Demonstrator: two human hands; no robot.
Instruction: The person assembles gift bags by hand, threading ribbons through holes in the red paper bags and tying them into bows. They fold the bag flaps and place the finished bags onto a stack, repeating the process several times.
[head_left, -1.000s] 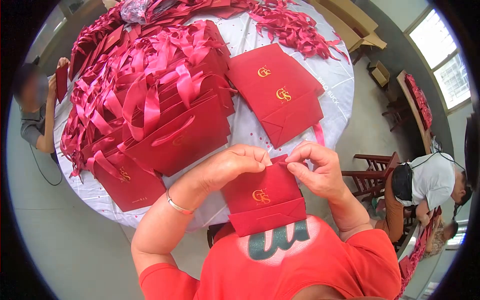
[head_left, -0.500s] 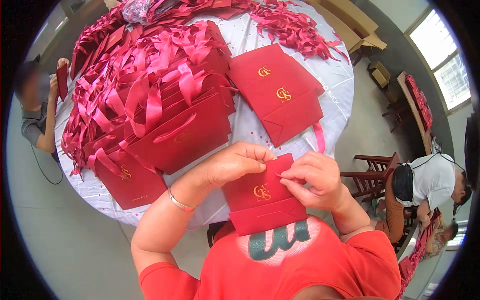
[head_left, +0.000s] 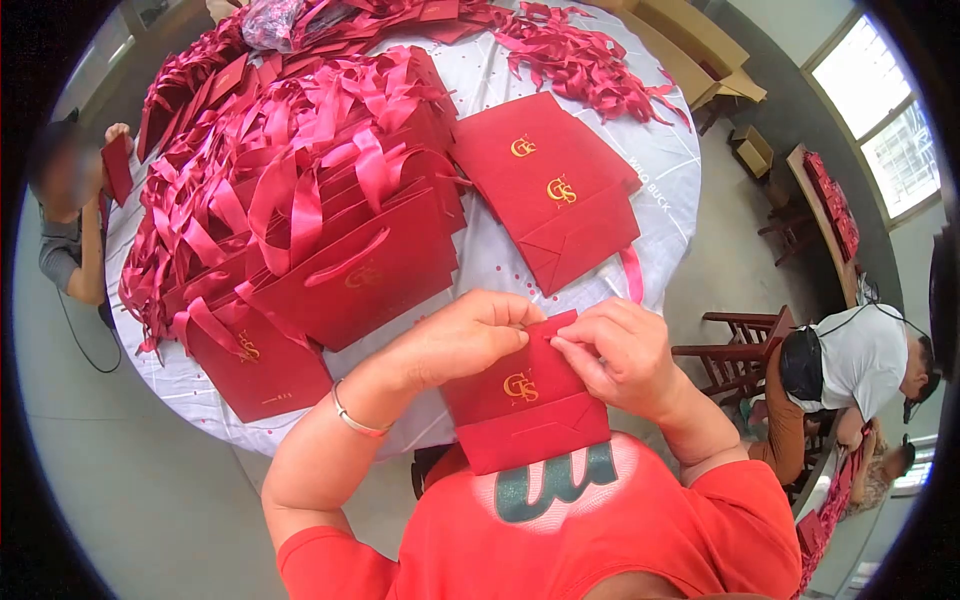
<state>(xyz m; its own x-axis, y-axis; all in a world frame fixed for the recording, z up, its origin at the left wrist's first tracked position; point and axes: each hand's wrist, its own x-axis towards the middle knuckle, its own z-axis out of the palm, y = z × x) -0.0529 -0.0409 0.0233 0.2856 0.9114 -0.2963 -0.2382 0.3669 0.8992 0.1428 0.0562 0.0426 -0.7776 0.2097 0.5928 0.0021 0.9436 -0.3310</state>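
A red paper gift bag (head_left: 520, 385) with a gold logo lies flat against my body at the table edge, its folded bottom toward me. My left hand (head_left: 480, 335) is closed on its upper left edge, thumb on the front. My right hand (head_left: 625, 355) pinches at the bag's upper front, with a small pink bit, apparently a ribbon end, at its fingertips. A pink ribbon (head_left: 632, 275) shows just beyond this hand. Further off, flat red bags (head_left: 555, 190) lie overlapped on the table, and to the left stands a big pile of bags with ribbon handles (head_left: 360, 285).
Loose ribbons (head_left: 590, 65) lie at the far side of the white-covered table (head_left: 675, 130). A cardboard box (head_left: 690, 45) stands behind. One person (head_left: 65, 215) at the left holds a red bag; another person (head_left: 855, 350) bends beside a wooden chair (head_left: 735, 345) at the right.
My right hand has moved slightly up and left over the bag, its fingertips closer to the bag's top edge. My left hand keeps its hold. The view has shifted a little.
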